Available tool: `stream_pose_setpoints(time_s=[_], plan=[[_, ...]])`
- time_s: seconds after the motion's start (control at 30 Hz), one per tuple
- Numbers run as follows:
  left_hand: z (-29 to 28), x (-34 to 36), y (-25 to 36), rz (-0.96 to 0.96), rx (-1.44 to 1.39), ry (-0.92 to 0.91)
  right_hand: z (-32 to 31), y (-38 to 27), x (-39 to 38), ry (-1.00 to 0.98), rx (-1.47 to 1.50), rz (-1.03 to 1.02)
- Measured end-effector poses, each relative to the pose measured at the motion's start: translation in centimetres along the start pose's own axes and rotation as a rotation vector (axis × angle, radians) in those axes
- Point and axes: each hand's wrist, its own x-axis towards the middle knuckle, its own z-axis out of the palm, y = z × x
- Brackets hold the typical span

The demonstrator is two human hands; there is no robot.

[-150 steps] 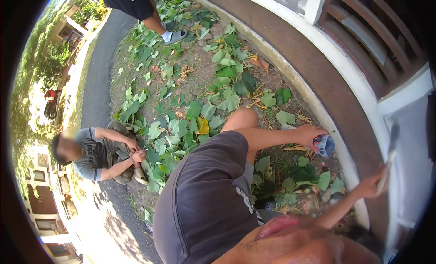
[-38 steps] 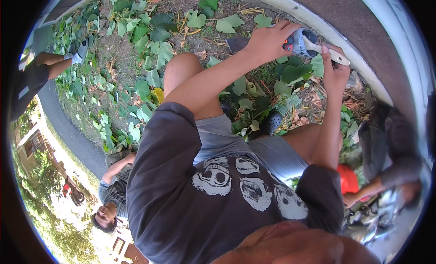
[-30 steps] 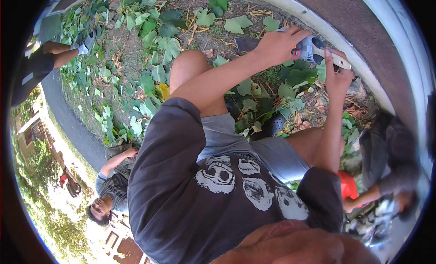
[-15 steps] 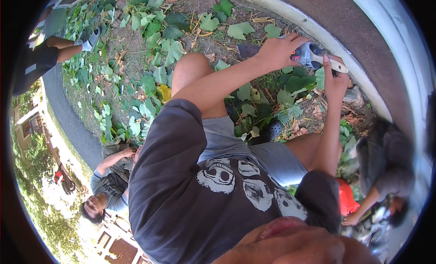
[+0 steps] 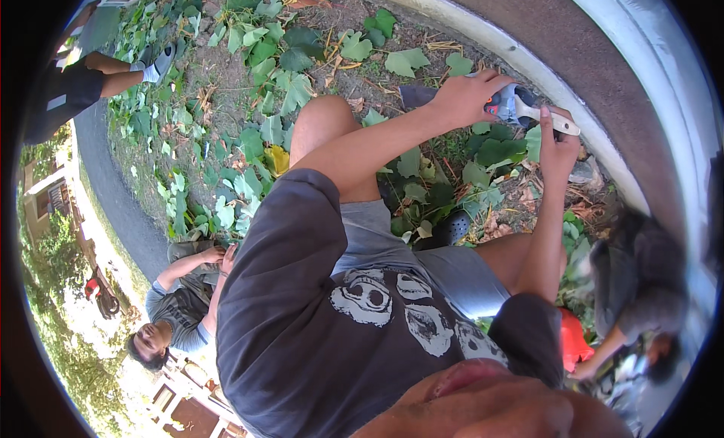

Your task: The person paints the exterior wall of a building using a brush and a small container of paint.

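My left hand (image 5: 466,99) is closed around a dark-bladed hand tool with a red and black handle. Its flat dark blade (image 5: 417,97) juts out to the left of my fingers, low over the soil. Fingers and thumb of my right hand (image 5: 559,145) pinch the pale wooden handle of a brush (image 5: 562,124). The brush's head lies against the handle end of the tool, and its bristles cannot be made out clearly. Both hands are close together, just above green leaves (image 5: 499,148) beside a concrete curb.
The pale curb (image 5: 562,84) curves along the far right. Leafy vines (image 5: 249,144) and dry leaves spread over the soil. One person (image 5: 177,313) crouches at the left, another (image 5: 641,287) bends at the right by a red object (image 5: 575,338). Someone's legs (image 5: 113,72) stand at upper left.
The view has shifted slightly, so the scene sits lower. Both my hands keep their grips on the tool and brush. The crouching person at left has brought both hands together.
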Motion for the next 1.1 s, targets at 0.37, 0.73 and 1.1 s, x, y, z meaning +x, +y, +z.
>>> stream_pose_setpoints(time_s=[0.37,0.73,1.1], plan=[[0.4,0.4,-0.4,0.000,0.045,0.010,-1.3,-2.0,-0.4,0.211,-0.178,-0.184],[0.6,0.4,-1.6,-0.056,0.064,0.028,-3.3,-0.9,1.2,0.258,-0.074,-0.083],[0.2,0.7,-1.8,-0.088,0.066,-0.007,-4.9,-0.5,1.7,0.317,-0.088,-0.020]])
